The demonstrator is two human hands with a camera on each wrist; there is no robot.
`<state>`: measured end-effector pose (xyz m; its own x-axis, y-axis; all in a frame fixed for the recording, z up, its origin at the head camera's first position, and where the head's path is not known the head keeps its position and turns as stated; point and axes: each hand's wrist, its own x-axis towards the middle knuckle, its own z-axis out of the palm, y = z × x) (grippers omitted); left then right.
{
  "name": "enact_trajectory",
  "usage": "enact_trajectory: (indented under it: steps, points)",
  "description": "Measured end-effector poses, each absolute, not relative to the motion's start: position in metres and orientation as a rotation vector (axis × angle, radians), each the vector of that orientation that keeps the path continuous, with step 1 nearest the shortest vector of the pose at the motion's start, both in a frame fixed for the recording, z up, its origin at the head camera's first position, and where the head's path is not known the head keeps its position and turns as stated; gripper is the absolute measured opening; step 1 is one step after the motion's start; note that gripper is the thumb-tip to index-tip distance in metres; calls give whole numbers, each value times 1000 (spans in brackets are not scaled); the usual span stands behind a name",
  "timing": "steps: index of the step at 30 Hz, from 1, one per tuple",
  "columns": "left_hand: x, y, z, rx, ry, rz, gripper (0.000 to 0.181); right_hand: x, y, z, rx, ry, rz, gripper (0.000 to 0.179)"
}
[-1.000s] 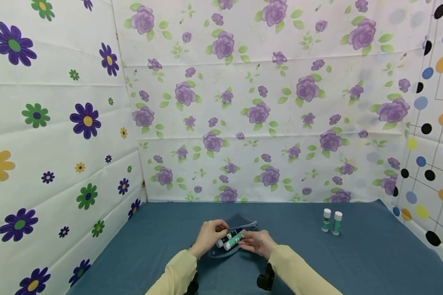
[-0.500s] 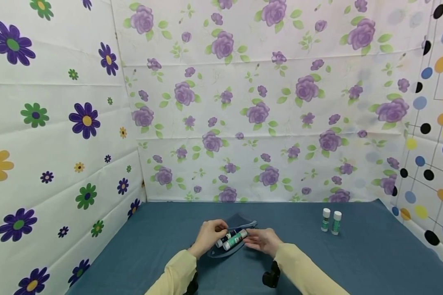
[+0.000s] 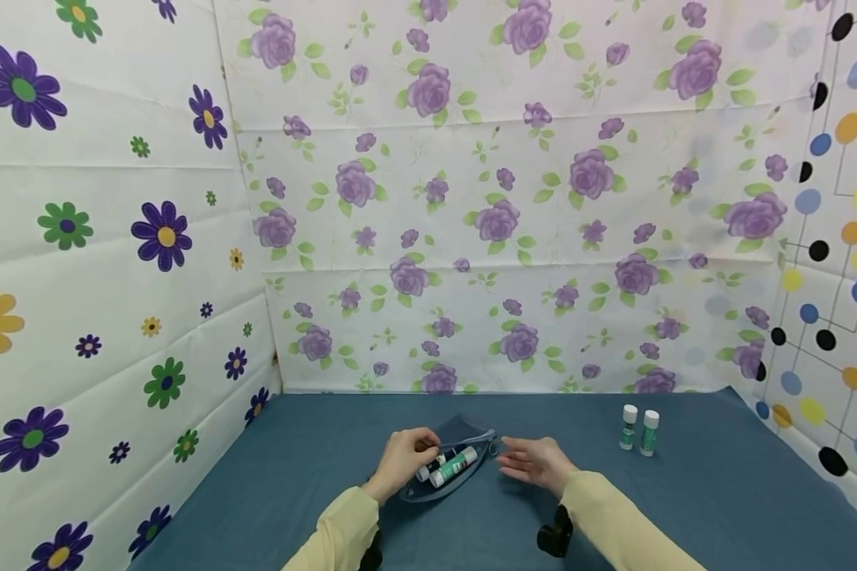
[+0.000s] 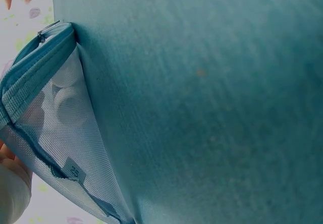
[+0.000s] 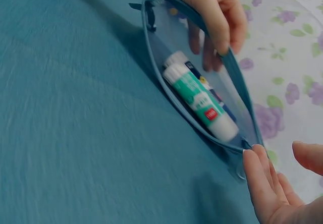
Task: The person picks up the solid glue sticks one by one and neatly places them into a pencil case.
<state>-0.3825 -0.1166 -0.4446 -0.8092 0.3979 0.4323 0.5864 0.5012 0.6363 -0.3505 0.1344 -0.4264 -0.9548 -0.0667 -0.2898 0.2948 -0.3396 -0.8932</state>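
A blue zip pouch [image 5: 240,89] with mesh sides lies tilted on the blue cloth, its mouth spread wide. Inside rest a green-and-white glue stick [image 5: 199,100] and, beside it, a dark navy tube with a white cap [image 5: 177,58]. My left hand [image 3: 405,458] pinches the pouch's far rim between thumb and fingers. At the pouch's right end, near the zip pull, is my right hand [image 3: 539,462], fingers extended and thumb apart, holding nothing. White round ends show through the mesh [image 4: 70,105] in the left wrist view.
Two green glue sticks with white caps stand upright at the back right, one [image 3: 628,428] left of the other [image 3: 649,434]. Flower-printed sheets [image 3: 496,317] wall the blue-covered table [image 3: 293,444] at the back and left; a dotted sheet [image 3: 828,317] hangs at the right.
My right hand has let go of the green glue stick, which now lies in the pouch, and has drawn back to the right. The left hand keeps its hold on the rim.
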Motion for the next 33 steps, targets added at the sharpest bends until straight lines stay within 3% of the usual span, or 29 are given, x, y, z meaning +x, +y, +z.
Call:
enact_trajectory:
  steps: [14, 33]
  points:
    - [-382, -117, -445, -843, -2505, -1202, 7, -343, 181, -406, 218, 1785, -2405, 45]
    - [-380, -116, -443, -830, -2525, -1213, 7, -337, 232, -388, 169, 1753, -2459, 55]
